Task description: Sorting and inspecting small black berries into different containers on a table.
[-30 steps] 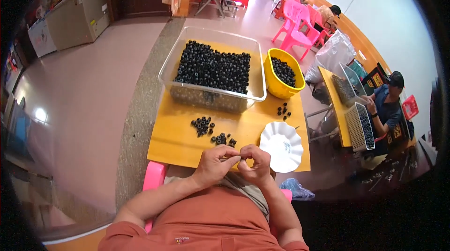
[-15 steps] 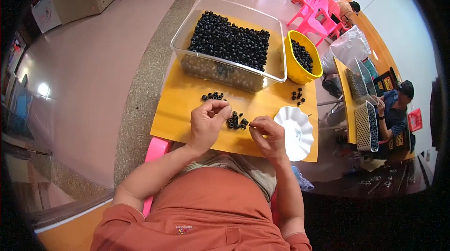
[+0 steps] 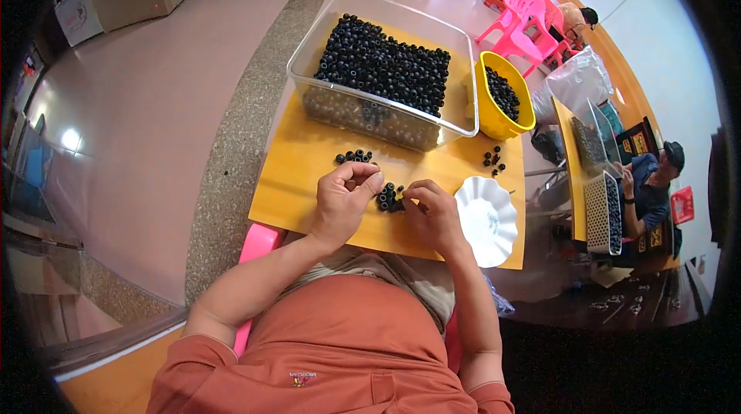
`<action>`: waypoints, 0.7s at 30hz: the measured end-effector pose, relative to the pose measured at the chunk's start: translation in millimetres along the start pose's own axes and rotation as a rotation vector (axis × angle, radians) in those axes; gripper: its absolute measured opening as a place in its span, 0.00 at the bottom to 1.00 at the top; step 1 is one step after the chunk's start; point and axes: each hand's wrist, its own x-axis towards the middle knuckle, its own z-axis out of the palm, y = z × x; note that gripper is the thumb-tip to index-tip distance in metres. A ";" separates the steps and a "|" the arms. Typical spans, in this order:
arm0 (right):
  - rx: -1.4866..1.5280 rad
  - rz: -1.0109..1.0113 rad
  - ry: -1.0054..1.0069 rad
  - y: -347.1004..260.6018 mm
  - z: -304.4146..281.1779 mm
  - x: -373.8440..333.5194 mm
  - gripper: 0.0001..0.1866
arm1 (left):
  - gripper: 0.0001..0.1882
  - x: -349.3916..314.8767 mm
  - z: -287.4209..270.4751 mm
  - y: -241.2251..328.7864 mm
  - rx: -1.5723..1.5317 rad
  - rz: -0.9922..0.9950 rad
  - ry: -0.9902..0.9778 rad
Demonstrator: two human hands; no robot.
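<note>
My left hand (image 3: pixel 345 199) and my right hand (image 3: pixel 431 213) rest on the yellow table (image 3: pixel 297 182), fingertips close together over a small pile of black beads (image 3: pixel 388 198). The left hand's fingers are pinched, apparently on a bead; what sits between them is too small to make out. My right hand's fingers curl down at the pile's right side, touching it. Another little cluster of black beads (image 3: pixel 353 157) lies just beyond the left hand.
A clear plastic tub (image 3: pixel 386 78) full of black beads stands at the table's far side, a yellow bucket (image 3: pixel 502 97) with beads to its right. A white scalloped dish (image 3: pixel 486 221) lies by my right hand, loose beads (image 3: pixel 492 161) beyond it. Another person (image 3: pixel 648 190) sits far right.
Both hands have come down from in front of my body to the bead pile on the table. The view has tilted so the table sits nearer the middle.
</note>
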 end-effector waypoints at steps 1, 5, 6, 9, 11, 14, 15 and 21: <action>0.028 -0.008 0.032 1.6 0.4 -1.3 0.08 | 0.06 0.5 0.5 -0.8 -0.001 -0.001 -0.002; 0.047 0.098 0.044 -5.6 -9.6 -4.9 0.06 | 0.07 -0.1 0.8 -1.9 -0.010 -0.004 -0.002; 0.064 0.071 0.105 -4.3 -10.9 -7.5 0.07 | 0.08 -0.3 1.7 -1.4 -0.030 -0.016 -0.007; 0.068 0.041 0.178 -7.2 -16.9 -16.1 0.07 | 0.09 0.7 2.0 -5.1 -0.091 -0.033 -0.043; 0.051 0.040 0.193 -9.0 -18.5 -23.7 0.07 | 0.09 0.0 2.7 -4.7 -0.123 -0.061 -0.051; 0.101 0.040 0.189 -12.2 -17.8 -35.3 0.07 | 0.10 -2.1 5.7 0.0 -0.150 -0.103 -0.072; 0.092 0.058 0.166 -18.3 -19.3 -37.0 0.08 | 0.10 -3.2 5.9 1.3 -0.144 -0.119 -0.079; 0.082 -0.015 0.210 -33.5 -23.8 -49.9 0.08 | 0.10 -7.0 9.4 0.2 -0.146 -0.095 -0.144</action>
